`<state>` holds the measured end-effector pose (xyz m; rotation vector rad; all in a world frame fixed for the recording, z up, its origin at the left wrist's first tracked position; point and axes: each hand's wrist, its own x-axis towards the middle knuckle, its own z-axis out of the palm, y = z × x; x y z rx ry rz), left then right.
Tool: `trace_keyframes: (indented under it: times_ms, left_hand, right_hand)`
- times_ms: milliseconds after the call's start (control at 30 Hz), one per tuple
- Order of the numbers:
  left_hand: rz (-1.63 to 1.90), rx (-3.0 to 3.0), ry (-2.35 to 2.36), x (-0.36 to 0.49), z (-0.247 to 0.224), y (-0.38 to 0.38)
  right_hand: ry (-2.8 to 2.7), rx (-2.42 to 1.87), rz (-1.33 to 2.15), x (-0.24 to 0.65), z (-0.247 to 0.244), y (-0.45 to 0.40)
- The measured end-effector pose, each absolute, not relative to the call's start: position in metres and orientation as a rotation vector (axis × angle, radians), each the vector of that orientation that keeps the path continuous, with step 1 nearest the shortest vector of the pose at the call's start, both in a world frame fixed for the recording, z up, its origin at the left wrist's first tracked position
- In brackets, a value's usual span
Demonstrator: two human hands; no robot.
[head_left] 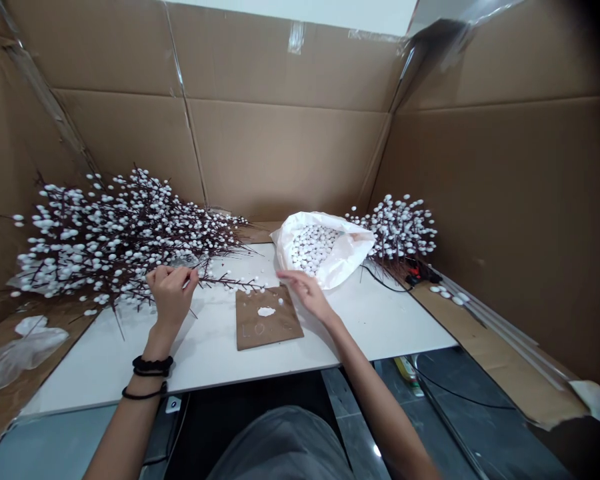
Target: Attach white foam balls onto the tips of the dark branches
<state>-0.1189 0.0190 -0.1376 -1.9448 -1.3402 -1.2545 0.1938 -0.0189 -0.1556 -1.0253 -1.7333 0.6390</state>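
Observation:
My left hand (pixel 173 293) is closed around the stem of a thin brown twig (pixel 230 283), which reaches out to the right with small white berries along it. My right hand (pixel 309 293) hovers at the near edge of a white plastic bag (pixel 353 243) full of loose white foam berries (pixel 313 247). Its fingers point left and are pressed together; whatever the tips hold is too small to make out. Below the twig's tip lies a brown cardboard square (pixel 270 333) bearing a white blob (pixel 266 311) and a stray berry (pixel 281 302).
A large heap of white-berried branches (pixel 125 227) covers the table's left back. A smaller bunch (pixel 403 227) stands behind the bag at right. Cardboard walls (pixel 290 147) enclose the white table (pixel 380 320). A black cable (pixel 385 283) and a crumpled plastic bag (pixel 25 350) lie at the sides.

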Motion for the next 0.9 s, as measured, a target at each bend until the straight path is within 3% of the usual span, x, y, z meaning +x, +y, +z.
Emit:
trace_keyframes:
  times_ms: [167, 533, 733, 900]
  left_hand:
    - [-1.278, -1.971, -1.363, -0.125, -0.134, 0.021]
    - [-1.394, -2.042, -1.629, -0.119, -0.137, 0.02]
    - [-1.54, -2.021, -1.885, -0.12, -0.144, 0.017]
    - [-1.822, -2.12, -1.909, -0.108, -0.136, 0.019]
  right_hand:
    - [-1.303, -1.259, 0.34, 0.233, -0.157, 0.0]
    - [-1.689, -1.523, 0.366, 0.215, -0.161, 0.048]
    - [-1.549, -1.409, 0.406, 0.214, -0.148, 0.039]
    - [-1.4, -1.151, 0.53, 0.208, -0.106, 0.019]
